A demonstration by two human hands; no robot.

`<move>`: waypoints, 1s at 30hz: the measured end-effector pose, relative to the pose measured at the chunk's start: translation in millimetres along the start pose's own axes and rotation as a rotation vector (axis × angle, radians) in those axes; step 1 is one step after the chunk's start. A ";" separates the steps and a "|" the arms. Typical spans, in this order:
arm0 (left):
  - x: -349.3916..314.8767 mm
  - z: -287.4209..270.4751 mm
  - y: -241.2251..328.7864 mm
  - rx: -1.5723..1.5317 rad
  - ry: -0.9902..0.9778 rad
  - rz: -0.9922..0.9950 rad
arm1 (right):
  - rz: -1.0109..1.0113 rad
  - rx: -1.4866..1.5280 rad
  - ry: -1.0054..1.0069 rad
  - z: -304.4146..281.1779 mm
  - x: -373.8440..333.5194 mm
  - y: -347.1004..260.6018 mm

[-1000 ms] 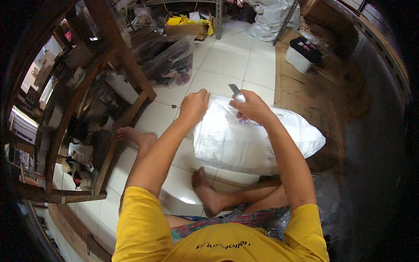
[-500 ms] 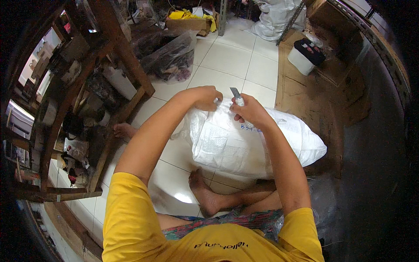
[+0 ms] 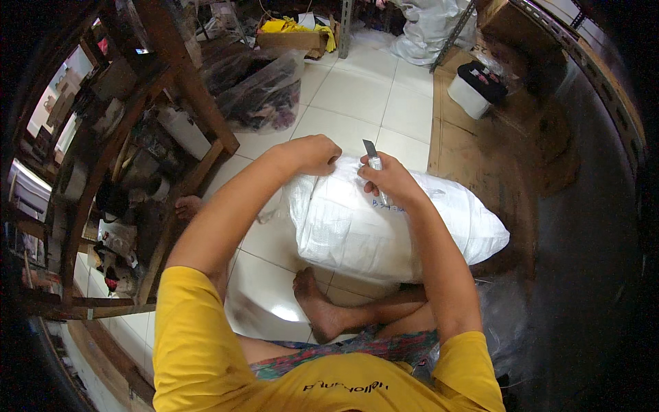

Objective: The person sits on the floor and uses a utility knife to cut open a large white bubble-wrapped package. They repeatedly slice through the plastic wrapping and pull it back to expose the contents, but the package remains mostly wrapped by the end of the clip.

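A large white woven sack (image 3: 357,237), stuffed full and marked in blue ink, lies on its side in front of my crossed legs. At its far left edge, my left hand (image 3: 318,154) is closed, its fingertips pinching the white wrapping and partly hidden behind the knuckles. Just to the right, my right hand (image 3: 386,176) grips a utility knife (image 3: 371,150) with its blade pointing up and away from me, apart from the sack. The fingers of this hand hover over or rest on the sack; I cannot tell which.
A wooden shelf (image 3: 195,96) crowded with things stands at the left. Beyond the sack are a clear plastic bag (image 3: 257,89) of dark cloth and a cardboard box (image 3: 292,42) with yellow cloth. A white tub (image 3: 468,96) sits on flattened cardboard (image 3: 456,141) at the right.
My left hand has closed further over the sack's edge, its fingers now less visible. The right hand with the knife stays nearly in place. The whole view has shifted slightly.
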State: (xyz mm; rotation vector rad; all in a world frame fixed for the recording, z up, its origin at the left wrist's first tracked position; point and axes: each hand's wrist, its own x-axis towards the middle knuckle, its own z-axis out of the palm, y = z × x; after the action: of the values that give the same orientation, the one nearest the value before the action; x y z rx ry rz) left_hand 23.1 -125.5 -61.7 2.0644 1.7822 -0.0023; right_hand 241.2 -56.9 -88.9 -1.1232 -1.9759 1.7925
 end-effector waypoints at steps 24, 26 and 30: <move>7.0 69.6 -36.9 -0.521 0.473 -0.490 | -0.027 0.184 0.088 0.3 -7.9 12.0; 6.2 80.7 -36.5 -0.796 0.503 -0.529 | -0.031 0.182 0.103 -2.2 -8.4 11.9; 4.9 78.4 -44.1 -0.871 0.423 -0.439 | -0.037 0.169 0.112 0.6 -8.1 12.7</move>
State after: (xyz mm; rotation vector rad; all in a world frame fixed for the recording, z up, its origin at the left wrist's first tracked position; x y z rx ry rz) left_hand 2.7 -140.5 -148.1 1.0840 1.9326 0.9585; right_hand 251.0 -63.5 -98.3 -1.1002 -1.7347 1.7978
